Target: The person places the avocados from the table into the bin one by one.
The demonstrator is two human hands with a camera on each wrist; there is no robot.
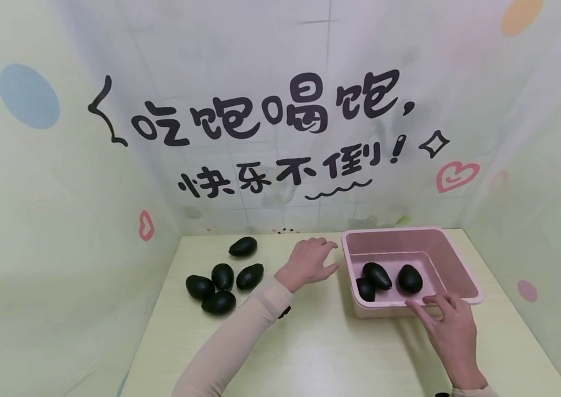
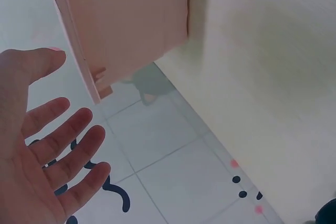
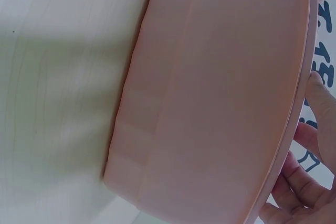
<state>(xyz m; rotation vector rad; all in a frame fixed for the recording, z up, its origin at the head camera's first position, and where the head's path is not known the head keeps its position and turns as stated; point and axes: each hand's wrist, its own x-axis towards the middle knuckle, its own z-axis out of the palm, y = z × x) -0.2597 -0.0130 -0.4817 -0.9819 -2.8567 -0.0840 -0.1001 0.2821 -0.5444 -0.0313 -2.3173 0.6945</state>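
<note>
At the frame's lower right we see the pink bin (image 1: 394, 241), long axis running left-right, three avocados (image 1: 409, 279) inside. The left hand (image 1: 308, 261), fingers spread, empty, hangs beside its left end; the nearer right hand (image 1: 451, 328) curls fingers over its near rim.

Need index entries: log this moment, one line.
left hand: open, beside pink bin; right hand: touching bin rim; avocados: in bin, on table

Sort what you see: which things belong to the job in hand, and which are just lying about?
Job: pink bin; right hand, touching bin; left hand, nearby; three avocados inside bin; probably five loose avocados.
Surroundings: table; printed backdrop.
</note>
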